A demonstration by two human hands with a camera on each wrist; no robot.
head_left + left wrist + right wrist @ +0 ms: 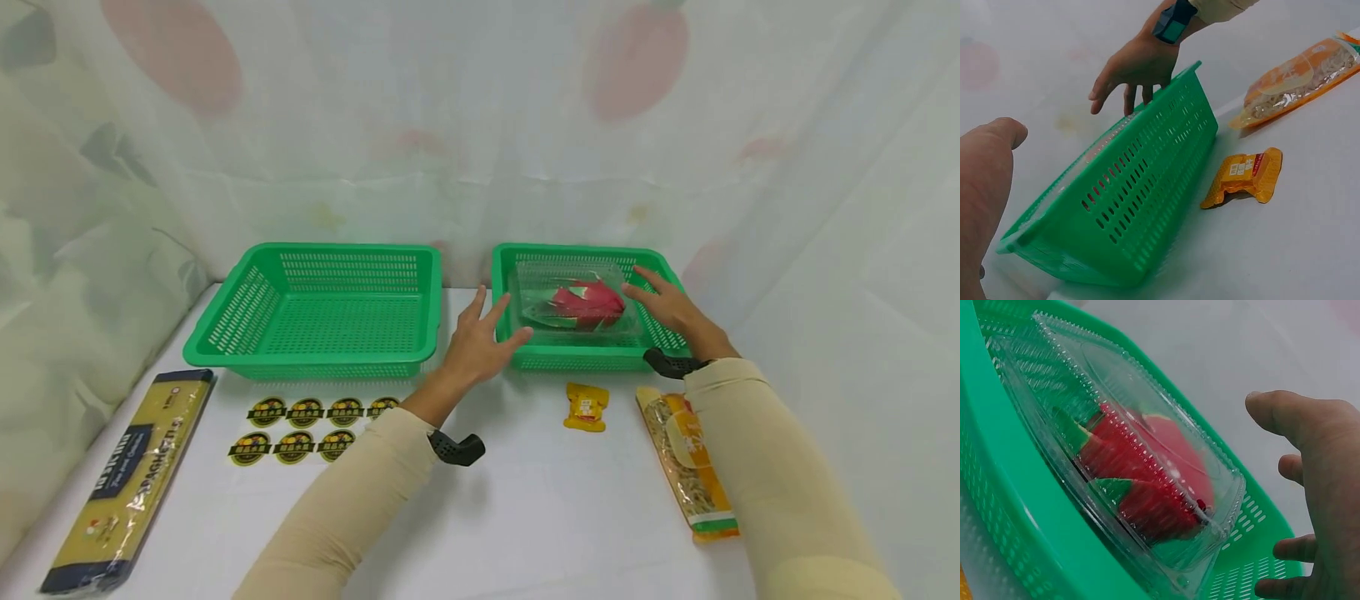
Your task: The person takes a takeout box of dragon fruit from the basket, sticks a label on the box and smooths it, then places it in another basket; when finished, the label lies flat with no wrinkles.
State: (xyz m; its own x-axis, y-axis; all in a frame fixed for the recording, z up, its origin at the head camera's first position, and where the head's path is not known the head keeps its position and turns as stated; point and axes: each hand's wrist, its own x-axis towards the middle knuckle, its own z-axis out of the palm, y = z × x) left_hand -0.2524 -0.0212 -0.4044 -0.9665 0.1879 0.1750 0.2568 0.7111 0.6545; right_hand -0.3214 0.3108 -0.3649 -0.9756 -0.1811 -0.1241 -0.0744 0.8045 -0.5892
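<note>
A clear plastic clamshell box (536,304) with a red dragon fruit (592,302) inside lies in the right green basket (581,360). In the right wrist view the box (1116,356) looks covered by its lid. My left hand (480,346) is at the basket's left side, fingers spread, holding nothing. Above the basket's right part hangs my right hand (671,310), its fingers apart and bare of any object. A gap shows between the right hand (1329,487) and the box in the right wrist view.
Another green basket (345,325) stands at the left. Several round black-and-gold stickers (297,446) lie before it, beside a spaghetti packet (135,475). A small yellow packet (587,407) and an orange bag of dried food (686,458) lie before the right basket.
</note>
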